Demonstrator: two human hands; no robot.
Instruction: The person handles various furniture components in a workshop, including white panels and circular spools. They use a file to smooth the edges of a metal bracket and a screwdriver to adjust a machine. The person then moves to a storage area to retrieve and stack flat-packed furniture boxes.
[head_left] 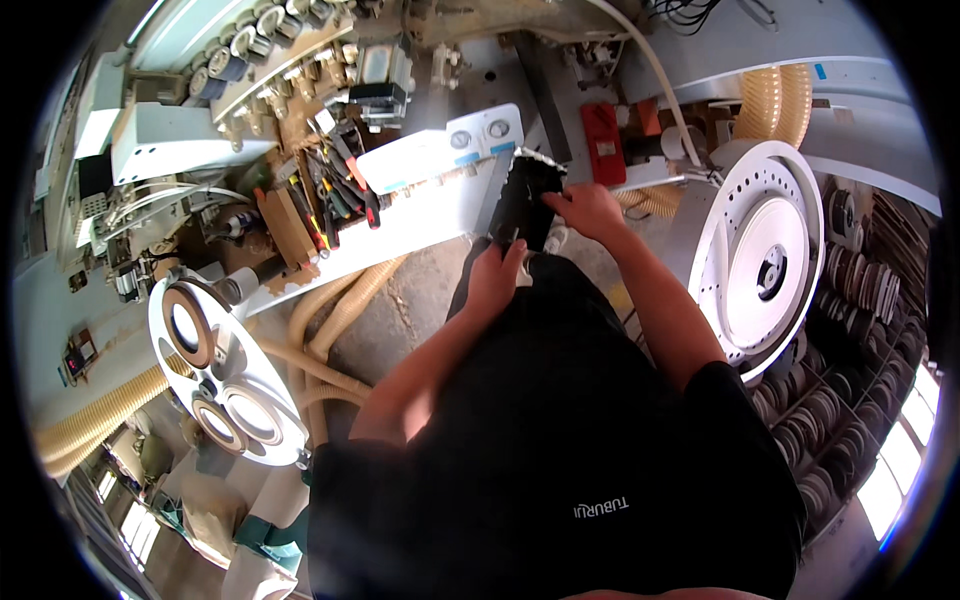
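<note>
A black, box-like piece with a ragged whitish upper edge is in front of my body, at the edge of the white machine panel. My right hand has its fingers closed at the piece's right side, near the upper corner. At its lower left, my left hand is closed with the thumb pointing up along it. What lies under the left fingers is hidden. The piece's exact kind does not show.
Pliers and screwdrivers lie left on the bench. A gauge panel and red case are ahead. A large white wheel stands right, a white plate with rollers left. Beige hoses run below the bench.
</note>
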